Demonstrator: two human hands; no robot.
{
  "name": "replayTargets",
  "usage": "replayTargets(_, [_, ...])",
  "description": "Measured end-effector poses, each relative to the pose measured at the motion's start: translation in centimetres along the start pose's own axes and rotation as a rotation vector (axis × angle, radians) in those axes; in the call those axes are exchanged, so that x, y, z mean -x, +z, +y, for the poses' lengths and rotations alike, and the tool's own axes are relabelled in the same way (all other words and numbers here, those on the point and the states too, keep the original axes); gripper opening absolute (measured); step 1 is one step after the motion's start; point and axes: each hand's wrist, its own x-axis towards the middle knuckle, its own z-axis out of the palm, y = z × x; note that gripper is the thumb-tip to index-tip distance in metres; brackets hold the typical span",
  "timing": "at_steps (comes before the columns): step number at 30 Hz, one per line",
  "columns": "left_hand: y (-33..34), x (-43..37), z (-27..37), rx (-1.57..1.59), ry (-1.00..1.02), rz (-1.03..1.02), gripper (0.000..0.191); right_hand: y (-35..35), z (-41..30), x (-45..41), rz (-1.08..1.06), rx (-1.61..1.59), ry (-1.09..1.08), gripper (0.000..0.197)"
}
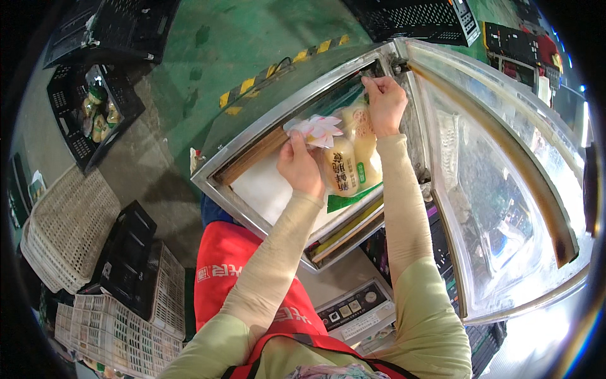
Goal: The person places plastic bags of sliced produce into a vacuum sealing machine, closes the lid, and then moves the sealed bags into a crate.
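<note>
A clear plastic bag of pale peeled lotus root (340,166) lies in the chamber of a vacuum packing machine. The bag bears green and black writing and a pink lotus flower print. My left hand (303,166) pinches the bag's side edge at the flower print. My right hand (386,102) grips the bag's mouth at the far right corner of the chamber. A white plate (260,189) lines the chamber inside its metal rim (241,208). The machine's transparent lid (502,184) stands raised on the right.
Knobs and switches sit on the control panel (355,305) below the chamber. On the left floor, a black crate (128,102) holds bagged lotus root. White baskets (75,227) and a black crate (125,256) stack nearby. Another black crate (416,19) stands beyond the machine.
</note>
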Motion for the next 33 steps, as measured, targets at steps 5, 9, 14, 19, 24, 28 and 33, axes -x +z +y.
replayTargets(5, [0.2, -0.1, 0.2, -0.016, -0.027, 0.060, 0.022, -0.7, -0.8, -0.5, 0.107, 0.362, -0.473, 0.014])
replayTargets(9, [0.2, -0.2, 0.3, 0.012, -0.037, 0.025, 0.021, 0.1, -0.3, -0.4, 0.012, 0.322, -0.488, 0.008])
replayTargets(14, [-0.1, -0.5, 0.5, 0.006, -0.057, 0.038, 0.020, -0.3, -0.7, -0.2, -0.062, 0.338, -0.488, 0.016])
replayTargets(19, [-0.3, -0.7, 0.6, 0.014, -0.055, 0.028, 0.019, -0.9, -0.9, 0.0, -0.111, 0.312, -0.545, 0.027])
replayTargets(24, [-0.4, -0.8, 0.6, 0.002, -0.061, 0.026, 0.018, -1.8, -0.6, -0.1, -0.129, 0.312, -0.712, 0.034])
replayTargets(28, [-0.5, -0.9, 1.0, -0.017, -0.082, 0.012, 0.020, -2.0, -0.6, 0.3, -0.098, 0.343, -0.811, 0.038])
replayTargets(33, [-0.4, -0.8, 1.3, 0.012, -0.071, -0.013, 0.024, -2.2, -1.0, 0.1, -0.133, 0.371, -0.822, 0.039])
